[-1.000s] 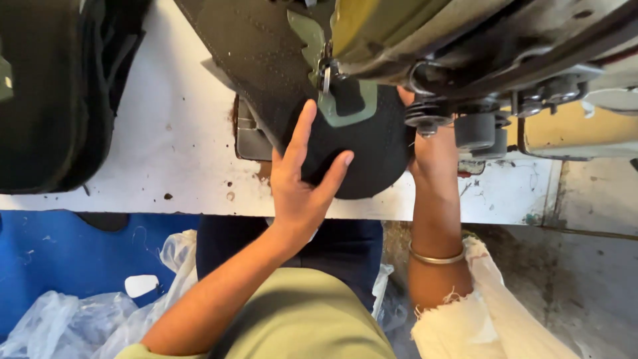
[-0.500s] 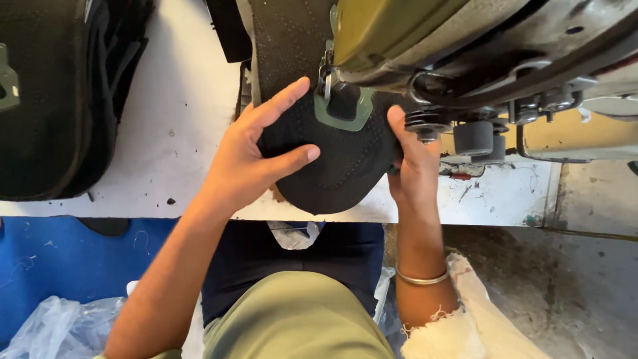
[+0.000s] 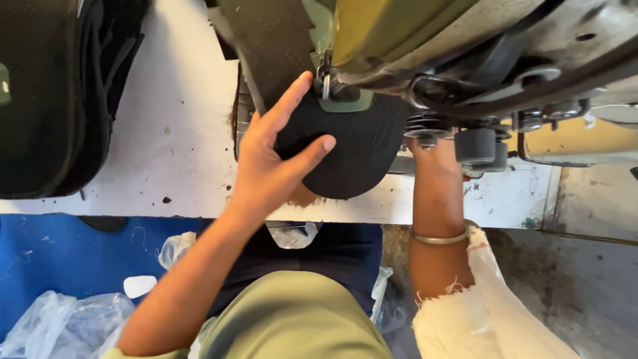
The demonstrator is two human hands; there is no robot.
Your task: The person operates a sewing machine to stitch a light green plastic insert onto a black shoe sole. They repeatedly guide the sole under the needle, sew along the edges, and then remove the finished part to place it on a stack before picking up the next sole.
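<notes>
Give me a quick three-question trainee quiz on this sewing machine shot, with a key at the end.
1. True or false: the left hand lies spread on the black cap piece.
2. Where is the cap piece? A) under the sewing machine head on the white table; B) on the blue floor; C) inside the black bag.
3. What is worn on the wrist of the right hand?

Key: 1 true. 2 A. 3 A thin metal bangle; the hand itself reaches under the machine, its fingers mostly hidden.
</notes>
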